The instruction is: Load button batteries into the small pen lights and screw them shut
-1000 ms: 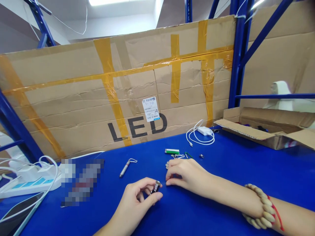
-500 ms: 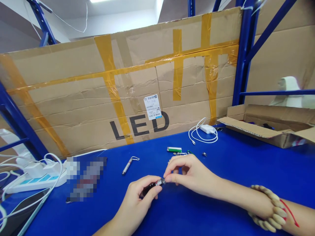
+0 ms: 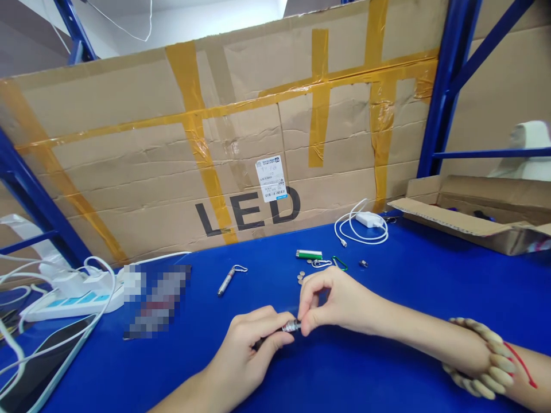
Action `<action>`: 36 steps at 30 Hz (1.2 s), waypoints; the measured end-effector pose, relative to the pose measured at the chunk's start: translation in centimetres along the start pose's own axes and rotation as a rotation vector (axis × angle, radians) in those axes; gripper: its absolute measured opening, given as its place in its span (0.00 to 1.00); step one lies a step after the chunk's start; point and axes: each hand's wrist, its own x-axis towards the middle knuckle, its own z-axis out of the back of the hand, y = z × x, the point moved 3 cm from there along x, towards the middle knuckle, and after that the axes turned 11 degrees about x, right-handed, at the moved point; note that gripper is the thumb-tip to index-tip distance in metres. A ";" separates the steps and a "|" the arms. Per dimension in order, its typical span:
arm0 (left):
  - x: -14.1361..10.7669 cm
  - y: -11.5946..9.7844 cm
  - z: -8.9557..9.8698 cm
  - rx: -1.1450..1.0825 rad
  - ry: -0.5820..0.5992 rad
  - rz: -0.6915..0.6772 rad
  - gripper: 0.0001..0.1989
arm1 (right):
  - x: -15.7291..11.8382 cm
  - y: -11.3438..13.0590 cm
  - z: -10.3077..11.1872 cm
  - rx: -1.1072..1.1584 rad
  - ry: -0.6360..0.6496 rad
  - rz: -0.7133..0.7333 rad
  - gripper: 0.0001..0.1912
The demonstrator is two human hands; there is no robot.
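Observation:
My left hand is closed around a small dark cylinder with a silvery end that points right. The thumb and index finger of my right hand pinch the tip of that end. Beyond my right hand lie several small round cells, a green and silver tube, a silver carabiner and a green carabiner. A small metal piece rests further right. Left of my hands is a silver penlight with a clip. My fingers hide most of the cylinder.
On the blue table, a power strip, a phone and a blurred packet lie at the left. A coiled white cable and an open cardboard box are at the back right. Taped cardboard stands behind.
The view has shifted slightly. Both hands are a little further right and lower in the picture, still on the cylinder. The small round cells and the green carabiner now show more fully.

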 end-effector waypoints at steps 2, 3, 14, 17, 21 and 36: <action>0.0 -0.1 -0.1 -0.017 0.023 -0.023 0.11 | 0.0 -0.6 0.0 0.010 -0.001 -0.078 0.12; -0.1 -0.1 -0.1 -0.029 0.026 -0.030 0.11 | 0.1 -0.8 0.0 0.025 -0.007 -0.117 0.13; 0.0 -0.1 0.2 -0.027 0.009 -0.036 0.12 | -0.1 -0.7 -0.4 -0.006 -0.049 -0.133 0.17; 0.2 0.1 0.3 -0.060 0.000 0.064 0.13 | -0.2 -0.2 -0.4 -0.086 -0.129 -0.010 0.18; 0.2 0.7 -0.3 -0.240 0.039 0.241 0.15 | -0.9 1.3 -0.3 -0.374 -0.123 0.524 0.11; 0.6 -0.2 -0.3 -0.302 0.213 0.208 0.14 | -1.7 2.1 0.0 -0.789 0.134 0.900 0.10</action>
